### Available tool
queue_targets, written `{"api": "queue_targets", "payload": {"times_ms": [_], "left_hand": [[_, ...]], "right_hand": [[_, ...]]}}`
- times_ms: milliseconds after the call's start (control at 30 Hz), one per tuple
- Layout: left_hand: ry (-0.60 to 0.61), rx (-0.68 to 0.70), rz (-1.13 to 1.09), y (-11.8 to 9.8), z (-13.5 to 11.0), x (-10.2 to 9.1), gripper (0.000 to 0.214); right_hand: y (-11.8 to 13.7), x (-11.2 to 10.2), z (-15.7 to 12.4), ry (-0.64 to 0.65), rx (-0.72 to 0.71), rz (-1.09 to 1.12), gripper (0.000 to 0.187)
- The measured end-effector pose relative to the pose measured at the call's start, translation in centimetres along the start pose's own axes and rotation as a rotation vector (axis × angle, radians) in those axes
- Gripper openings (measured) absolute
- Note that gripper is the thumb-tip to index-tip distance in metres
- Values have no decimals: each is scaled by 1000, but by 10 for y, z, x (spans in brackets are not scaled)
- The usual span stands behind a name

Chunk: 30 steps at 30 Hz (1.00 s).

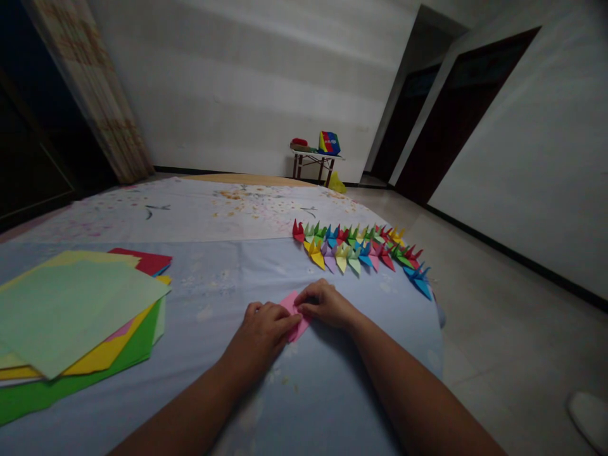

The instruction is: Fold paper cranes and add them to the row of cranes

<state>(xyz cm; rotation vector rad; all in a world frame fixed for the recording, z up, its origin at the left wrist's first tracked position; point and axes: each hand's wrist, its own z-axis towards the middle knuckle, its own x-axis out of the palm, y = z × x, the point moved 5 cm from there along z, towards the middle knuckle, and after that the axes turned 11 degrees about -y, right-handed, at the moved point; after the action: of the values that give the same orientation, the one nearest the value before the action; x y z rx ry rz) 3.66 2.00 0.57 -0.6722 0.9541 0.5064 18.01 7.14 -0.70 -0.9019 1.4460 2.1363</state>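
Note:
A small folded piece of pink paper [300, 329] lies on the light blue cloth, partly covered by both hands. My left hand [268, 326] rests on its left side with the fingers pressed down on the paper. From the right, my right hand [325, 304] pinches the paper near its upper edge between thumb and fingertips. Beyond the hands, to the right, stand rows of folded paper cranes [354, 250] in red, green, yellow, blue, purple and pink. The underside of the pink paper is hidden.
A loose stack of coloured paper sheets [90, 304] lies on the left of the cloth-covered table [204, 354]. The table's rounded right edge runs past the cranes. Far back, a small stand [313, 154] holds a striped colourful box [329, 143] against the wall.

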Motion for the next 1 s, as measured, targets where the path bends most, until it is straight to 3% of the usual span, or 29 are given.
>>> {"api": "queue_targets", "payload": {"times_ms": [333, 1000], "left_hand": [[14, 90, 94, -2, -3, 5, 30], [104, 136, -29, 2, 1, -5, 31]], "right_hand": [[3, 0, -1, 13, -1, -77, 14], [5, 0, -1, 43, 7, -118, 21]]}}
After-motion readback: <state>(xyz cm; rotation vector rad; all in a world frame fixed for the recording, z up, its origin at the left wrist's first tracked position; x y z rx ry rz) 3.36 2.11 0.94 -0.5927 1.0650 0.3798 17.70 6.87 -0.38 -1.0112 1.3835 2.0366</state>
